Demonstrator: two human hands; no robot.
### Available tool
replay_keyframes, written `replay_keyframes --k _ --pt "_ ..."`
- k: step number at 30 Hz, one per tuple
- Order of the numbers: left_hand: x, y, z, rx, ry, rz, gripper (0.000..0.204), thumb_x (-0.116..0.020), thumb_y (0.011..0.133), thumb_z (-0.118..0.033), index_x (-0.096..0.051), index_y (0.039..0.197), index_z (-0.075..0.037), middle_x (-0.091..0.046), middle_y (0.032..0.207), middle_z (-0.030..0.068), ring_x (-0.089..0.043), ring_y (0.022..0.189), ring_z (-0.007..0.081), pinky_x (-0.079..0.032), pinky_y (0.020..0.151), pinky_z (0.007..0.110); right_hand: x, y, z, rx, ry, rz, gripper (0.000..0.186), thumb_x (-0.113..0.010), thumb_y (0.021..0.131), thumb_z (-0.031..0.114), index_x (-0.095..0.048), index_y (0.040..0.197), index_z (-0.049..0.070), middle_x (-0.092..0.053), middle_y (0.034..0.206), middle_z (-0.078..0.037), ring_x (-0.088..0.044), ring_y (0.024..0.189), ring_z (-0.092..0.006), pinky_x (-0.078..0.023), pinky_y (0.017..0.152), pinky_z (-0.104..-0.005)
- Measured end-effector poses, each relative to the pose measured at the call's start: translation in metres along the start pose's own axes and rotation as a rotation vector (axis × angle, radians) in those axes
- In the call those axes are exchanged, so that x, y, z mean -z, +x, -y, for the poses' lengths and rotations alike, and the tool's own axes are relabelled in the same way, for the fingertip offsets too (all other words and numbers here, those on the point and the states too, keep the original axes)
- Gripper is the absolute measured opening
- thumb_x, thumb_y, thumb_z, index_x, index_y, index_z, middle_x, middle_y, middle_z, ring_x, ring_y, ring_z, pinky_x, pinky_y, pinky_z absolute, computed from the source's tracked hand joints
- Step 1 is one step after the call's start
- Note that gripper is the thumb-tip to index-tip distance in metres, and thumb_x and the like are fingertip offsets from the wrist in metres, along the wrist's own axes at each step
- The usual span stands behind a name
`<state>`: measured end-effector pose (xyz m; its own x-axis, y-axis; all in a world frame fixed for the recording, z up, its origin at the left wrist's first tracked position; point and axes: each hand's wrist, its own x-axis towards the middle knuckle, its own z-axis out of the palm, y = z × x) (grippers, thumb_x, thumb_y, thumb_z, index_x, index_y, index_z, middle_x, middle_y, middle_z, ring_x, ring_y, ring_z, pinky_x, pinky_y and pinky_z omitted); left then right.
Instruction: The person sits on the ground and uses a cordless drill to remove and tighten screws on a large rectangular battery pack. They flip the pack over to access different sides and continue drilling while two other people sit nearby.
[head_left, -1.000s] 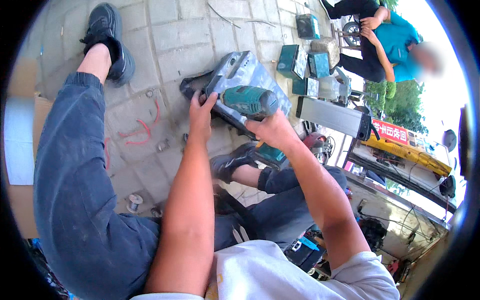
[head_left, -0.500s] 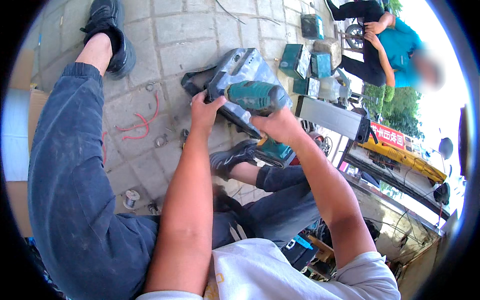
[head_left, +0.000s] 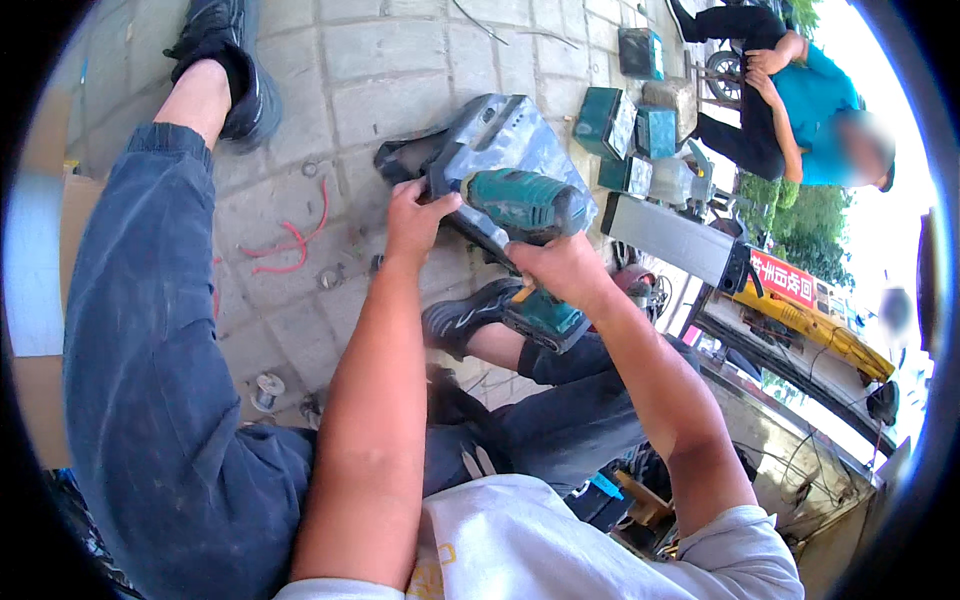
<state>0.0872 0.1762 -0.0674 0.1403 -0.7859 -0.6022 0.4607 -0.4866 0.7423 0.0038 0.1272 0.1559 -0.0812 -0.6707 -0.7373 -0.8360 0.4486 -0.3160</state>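
Note:
A teal and black cordless drill is gripped in my right hand, its battery end below the fist. The drill's front end points left, toward the dusty grey-and-black plastic casing tilted up from the paving. My left hand holds the near left edge of that casing, thumb stretched toward the drill's tip. Where the bit meets the casing is hidden by the drill and my left thumb.
Red wire pieces and a wire spool lie on the paving at left. Several dark green block batteries and a long silver case stand to the right. Beyond them sits a person in a teal shirt.
The view has shifted slightly, so most of the scene sits a little farther right. My hands keep the same hold on the drill and casing.

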Motion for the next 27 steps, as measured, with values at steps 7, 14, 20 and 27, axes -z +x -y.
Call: replay_keyframes --k 7,14,20,27 --pt "-0.004 0.006 0.018 0.049 -0.080 -0.002 0.059 -0.083 0.065 -0.021 -0.062 0.113 0.008 -0.053 0.116 0.0131 -0.056 0.096 0.0204 -0.047 0.084 0.032 0.002 0.004 0.004 0.018 -0.102 -0.045 0.029 -0.068 0.076 0.015 -0.061 0.099 -0.001 -0.063 0.075 -0.007 -0.058 0.061 -0.0135 -0.048 0.055 -0.0301" --pt "-0.007 -0.007 0.014 0.101 -0.046 -0.024 0.054 -0.075 0.078 -0.014 -0.055 0.125 0.003 -0.061 0.112 0.0078 -0.056 0.100 0.0167 -0.044 0.091 0.031 -0.003 0.004 -0.008 -0.088 -0.049 -0.066 0.021 -0.068 0.077 0.011 -0.062 0.093 -0.001 -0.061 0.072 -0.003 -0.057 0.060 -0.0117 -0.047 0.053 -0.0292" --pt "0.030 0.002 0.033 -0.067 0.317 -0.380 0.039 -0.069 0.082 -0.026 -0.061 0.110 -0.001 -0.061 0.098 0.0120 -0.060 0.091 0.0283 -0.049 0.079 0.041 -0.001 0.004 -0.021 0.057 -0.188 -0.076 0.041 -0.066 0.075 0.016 -0.060 0.113 0.000 -0.066 0.093 -0.013 -0.063 0.081 -0.0188 -0.052 0.071 -0.0329" --pt "0.036 0.052 -0.034 -0.181 1.091 -0.252 0.026 -0.064 0.086 -0.030 -0.062 0.102 -0.009 -0.058 0.103 0.0132 -0.061 0.096 0.0348 -0.050 0.076 0.047 0.002 0.005 -0.008 0.111 -0.043 -0.042 0.029 -0.070 0.075 0.008 -0.063 0.102 0.000 -0.064 0.083 -0.004 -0.056 0.074 -0.0112 -0.049 0.067 -0.0290"
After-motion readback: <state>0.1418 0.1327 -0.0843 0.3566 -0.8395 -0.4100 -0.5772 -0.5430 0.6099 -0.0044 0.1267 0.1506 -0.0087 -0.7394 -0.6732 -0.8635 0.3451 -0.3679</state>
